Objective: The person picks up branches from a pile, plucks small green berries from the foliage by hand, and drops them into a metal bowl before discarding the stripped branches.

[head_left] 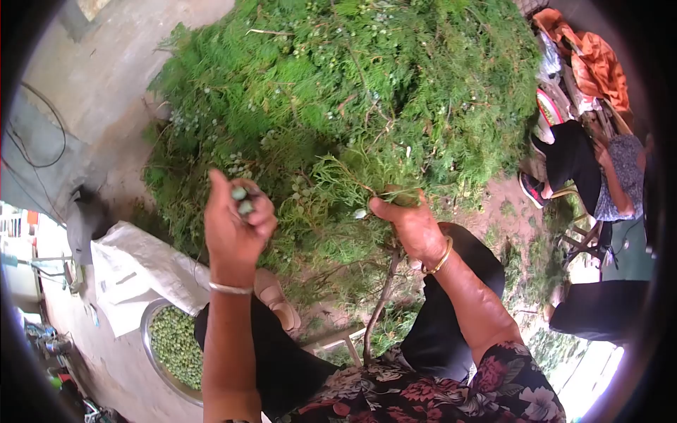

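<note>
My left hand (238,229) is turned palm up, its fingers curled around several small green cones (245,206) that show between thumb and fingers. Closed on a leafy evergreen sprig (337,178), my right hand (417,224) pinches its stem between thumb and fingers. The sprig's feathery tips point left, towards my other hand. Both hands are over the near edge of a large heap of cut evergreen branches (338,84), dotted with pale cones. A bare woody stem (383,299) rises between my knees.
A metal basin (147,335) of green cones (176,345) stands at lower left, beside a white sack (134,264). Another person (620,173) sits at right near an orange cloth (596,67). A cable (60,134) lies at far left. Loose sprigs litter the ground.
</note>
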`<state>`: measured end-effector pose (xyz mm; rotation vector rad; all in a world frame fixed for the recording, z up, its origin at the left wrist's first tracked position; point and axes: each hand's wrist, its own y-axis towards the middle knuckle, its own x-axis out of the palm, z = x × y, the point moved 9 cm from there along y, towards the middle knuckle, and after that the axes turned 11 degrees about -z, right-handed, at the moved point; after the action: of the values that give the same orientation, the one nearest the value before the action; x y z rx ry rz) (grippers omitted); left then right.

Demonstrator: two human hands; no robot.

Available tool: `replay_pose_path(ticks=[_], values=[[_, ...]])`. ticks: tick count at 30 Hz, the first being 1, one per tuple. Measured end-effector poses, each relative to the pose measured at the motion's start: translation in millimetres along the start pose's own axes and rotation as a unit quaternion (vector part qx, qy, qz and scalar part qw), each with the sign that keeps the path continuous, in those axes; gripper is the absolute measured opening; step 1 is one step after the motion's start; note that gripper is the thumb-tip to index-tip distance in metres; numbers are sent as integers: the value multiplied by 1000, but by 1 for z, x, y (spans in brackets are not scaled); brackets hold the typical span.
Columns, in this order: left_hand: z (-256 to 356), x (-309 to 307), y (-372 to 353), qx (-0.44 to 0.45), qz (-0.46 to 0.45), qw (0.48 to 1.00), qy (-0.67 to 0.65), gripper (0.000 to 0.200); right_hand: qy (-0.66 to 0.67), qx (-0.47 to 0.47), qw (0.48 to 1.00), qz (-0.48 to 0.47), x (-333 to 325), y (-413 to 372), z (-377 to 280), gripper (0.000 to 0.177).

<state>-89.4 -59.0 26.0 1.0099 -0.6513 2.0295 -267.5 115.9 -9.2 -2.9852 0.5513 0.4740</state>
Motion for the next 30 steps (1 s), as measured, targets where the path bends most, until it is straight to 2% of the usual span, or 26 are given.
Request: replay_pose_path(ticks=[1, 3, 4, 5, 6, 7, 8, 9, 10, 11, 13, 14, 15, 16, 17, 19, 20, 21, 22, 23, 25, 26, 27, 28, 29, 30], values=[[-14, 8, -1, -4, -8, 1000, -2, 23, 109, 27, 994, -3, 0, 2, 14, 34], [-44, 10, -7, -72, 44, 987, 136, 29, 3, 10, 1000, -22, 3, -2, 3, 35], [-55, 15, -7, -76, 37, 987, 135, 29, -121, -30, 991, -49, 8, -2, -26, 32], [-58, 20, -5, -69, 21, 960, 271, 22, -243, -67, 965, -76, 19, -1, -54, 31], [-61, 25, -3, -58, 5, 914, 401, 16, -22, 133, 987, -83, 20, 4, -33, 29], [-68, 24, -1, -60, 1, 915, 400, 16, -24, 135, 987, -79, 21, 4, -25, 29], [-64, 35, 2, 9, -35, 861, 508, 13, -198, 14, 977, -77, 26, 7, -36, 27], [-61, 50, 1, 79, -69, 789, 605, 12, -363, -107, 923, -73, 38, 6, -58, 26], [-65, 43, 0, 51, -41, 802, 594, 15, -62, 61, 993, -85, 32, 11, -34, 26], [-65, 42, 0, 50, -41, 802, 593, 15, -63, 61, 992, -85, 33, 10, -30, 26], [-62, 50, -1, 70, -66, 778, 620, 13, -397, -73, 911, -79, 44, 7, -55, 32], [-60, 51, -1, 70, -67, 779, 620, 13, -398, -72, 911, -79, 44, 8, -56, 32], [-62, 44, 0, 24, -60, 813, 578, 12, -230, 35, 969, -85, 36, 13, -48, 30], [-65, 38, -1, -23, -52, 843, 535, 12, -51, 140, 985, -88, 35, 13, -33, 29], [-61, 40, -2, -26, -48, 842, 536, 12, -47, 142, 985, -90, 36, 15, -29, 29], [-66, 30, -3, -109, -20, 915, 388, 17, 161, 70, 982, -69, 39, 19, -27, 35], [-67, 30, -3, -114, -26, 923, 367, 22, -71, 49, 993, -77, 37, 18, -32, 33], [-64, 27, -3, -114, -16, 922, 369, 22, -65, 47, 993, -85, 37, 16, -28, 33], [-64, 23, -3, -125, -4, 930, 345, 23, -332, -95, 935, -80, 41, 11, -53, 35], [-64, 20, -5, -135, 8, 937, 321, 24, -566, -231, 789, -64, 59, -2, -70, 37], [-69, 16, -6, -132, 8, 956, 263, 25, -576, -274, 770, -25, 58, -6, -89, 30], [-73, 16, -5, -128, -2, 971, 204, 26, -330, -144, 931, -58, 37, 7, -76, 29], [-75, 17, -5, -122, -13, 982, 144, 28, -51, 2, 995, -88, 31, 13, -48, 29], [-67, 19, -4, -90, -35, 992, 75, 25, -29, -73, 996, -41, 28, 16, -49, 27], [-58, 14, 0, -89, -34, 993, 76, 25, -28, -75, 996, -42, 26, 13, -49, 27], [-44, 7, 7, -52, -28, 998, -11, 22, -66, 14, 995, -73, 27, 13, -45, 24]])
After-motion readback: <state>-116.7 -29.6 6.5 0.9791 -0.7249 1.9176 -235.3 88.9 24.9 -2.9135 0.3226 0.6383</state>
